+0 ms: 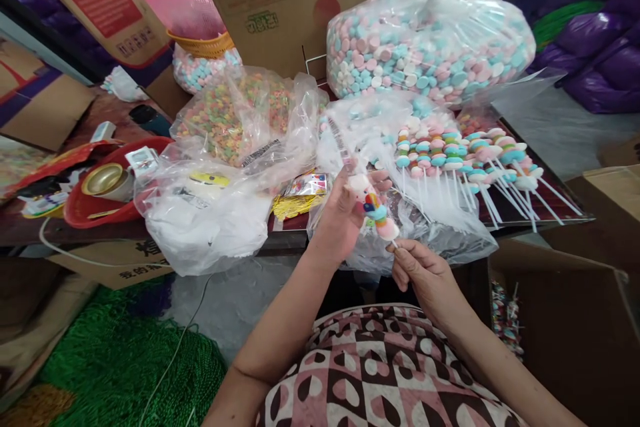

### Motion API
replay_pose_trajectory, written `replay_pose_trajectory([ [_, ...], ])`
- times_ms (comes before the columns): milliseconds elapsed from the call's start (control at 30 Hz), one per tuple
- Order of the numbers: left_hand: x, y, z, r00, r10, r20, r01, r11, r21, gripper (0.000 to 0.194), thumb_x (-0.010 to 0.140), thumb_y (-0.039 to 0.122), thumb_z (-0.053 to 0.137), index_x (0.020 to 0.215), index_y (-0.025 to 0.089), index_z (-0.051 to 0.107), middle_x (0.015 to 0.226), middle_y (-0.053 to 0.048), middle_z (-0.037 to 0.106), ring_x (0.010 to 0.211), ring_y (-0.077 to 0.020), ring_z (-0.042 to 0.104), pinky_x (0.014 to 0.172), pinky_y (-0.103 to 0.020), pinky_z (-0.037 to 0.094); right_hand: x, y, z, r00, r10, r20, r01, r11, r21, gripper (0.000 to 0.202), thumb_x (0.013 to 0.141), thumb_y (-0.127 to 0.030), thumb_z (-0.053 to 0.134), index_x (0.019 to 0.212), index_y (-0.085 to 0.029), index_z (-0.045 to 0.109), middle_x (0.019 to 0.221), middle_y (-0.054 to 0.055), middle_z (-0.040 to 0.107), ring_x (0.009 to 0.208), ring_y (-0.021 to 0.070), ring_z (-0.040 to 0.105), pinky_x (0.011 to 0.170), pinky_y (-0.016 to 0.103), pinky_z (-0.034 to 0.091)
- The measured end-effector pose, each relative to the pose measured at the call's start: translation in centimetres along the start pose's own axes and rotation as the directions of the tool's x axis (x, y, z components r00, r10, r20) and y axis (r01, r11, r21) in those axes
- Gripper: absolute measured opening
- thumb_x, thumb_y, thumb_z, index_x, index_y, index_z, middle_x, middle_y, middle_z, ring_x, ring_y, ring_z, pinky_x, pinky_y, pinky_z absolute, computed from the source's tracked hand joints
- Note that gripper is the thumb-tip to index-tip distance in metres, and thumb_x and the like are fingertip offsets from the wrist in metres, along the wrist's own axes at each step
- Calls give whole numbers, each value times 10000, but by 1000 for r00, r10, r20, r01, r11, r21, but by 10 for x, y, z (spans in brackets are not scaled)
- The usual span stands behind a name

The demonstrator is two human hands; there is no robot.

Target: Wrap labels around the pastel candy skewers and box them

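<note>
A candy skewer (376, 211) with white, blue and pink pieces is held in front of my body, above the table's front edge. My left hand (345, 213) is closed round its upper part, where clear plastic seems to cover the candy. The fingers of my right hand (417, 265) pinch the white stick just below the lowest marshmallow. Right of my hands, finished-looking skewers (433, 147) lie in rows on plastic, their white sticks pointing towards me. Yellow packets (300, 197) lie left of my left hand.
Behind stand a large bag of marshmallows (430, 47) and a bag of small colourful candies (240, 113). A red basin (95, 190) with a metal bowl sits at the left. An open cardboard box (565, 320) with wrapped skewers stands low at the right.
</note>
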State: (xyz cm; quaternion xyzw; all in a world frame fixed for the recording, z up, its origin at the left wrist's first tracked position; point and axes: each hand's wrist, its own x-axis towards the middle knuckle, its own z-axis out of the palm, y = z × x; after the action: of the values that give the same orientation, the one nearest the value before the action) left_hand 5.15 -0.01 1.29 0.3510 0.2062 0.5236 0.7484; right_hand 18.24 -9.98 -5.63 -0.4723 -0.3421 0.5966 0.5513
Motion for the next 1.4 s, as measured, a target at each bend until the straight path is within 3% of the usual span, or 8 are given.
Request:
replay_pose_trajectory([
  [167,3,-4,3,993,32,-111,-38,998,-53,234,815,409,724,946,228,654,693,27,628,784,-142,681,873,-321,521,-4,-5,3,993,114,36,-114,993,-10,358,853,-531,669,894,-176,648,459,-107,321,392,67,313,408,219,249],
  [367,-2,-16,1,997,8,-78,-20,987,-161,260,818,442,722,910,215,635,632,58,548,677,-104,621,829,-314,527,-4,-15,9,960,245,133,-268,943,195,318,824,-483,714,808,-179,626,436,-120,278,360,41,219,396,215,178],
  [600,-4,-23,-3,998,4,-58,-9,996,-91,279,807,423,735,956,218,619,680,37,609,698,-125,651,649,-244,483,-5,-13,13,993,81,-88,-71,990,121,325,753,-474,789,804,-184,651,490,-91,349,441,66,281,442,233,239],
  [700,-8,-22,-4,997,-67,-31,66,997,-28,292,785,425,751,936,208,625,686,10,636,784,-167,687,561,-217,434,-5,-9,13,990,104,-92,-94,989,113,329,785,-502,749,797,-187,655,458,-102,313,407,66,260,431,240,219],
  [867,-4,-5,-11,998,-47,-31,45,997,-55,526,754,573,720,1154,250,610,932,-50,735,976,-231,705,815,-345,532,-2,-4,8,989,124,-85,-120,991,53,338,780,-502,750,787,-174,667,460,-85,362,422,78,312,442,245,244],
  [967,3,0,-13,995,-25,-100,17,997,-79,452,796,550,688,1128,250,622,908,-36,735,990,-233,710,916,-398,519,0,-1,6,991,80,-110,-79,997,17,324,770,-481,767,848,-175,695,489,-74,410,455,84,350,462,241,277],
  [1200,6,-14,-10,987,-61,-148,30,979,-201,378,851,576,610,1027,243,641,726,9,667,870,-202,718,884,-391,535,-3,-1,6,986,-16,-168,6,998,-59,288,819,-474,726,816,-193,662,507,-68,414,470,89,359,466,239,299],
  [1400,3,-19,-10,991,-58,-122,42,991,-128,411,832,631,596,964,246,650,660,16,619,805,-198,705,833,-378,541,-8,0,6,984,-1,-181,-13,997,-74,345,884,-536,625,790,-204,628,450,-90,335,392,83,301,414,240,270],
])
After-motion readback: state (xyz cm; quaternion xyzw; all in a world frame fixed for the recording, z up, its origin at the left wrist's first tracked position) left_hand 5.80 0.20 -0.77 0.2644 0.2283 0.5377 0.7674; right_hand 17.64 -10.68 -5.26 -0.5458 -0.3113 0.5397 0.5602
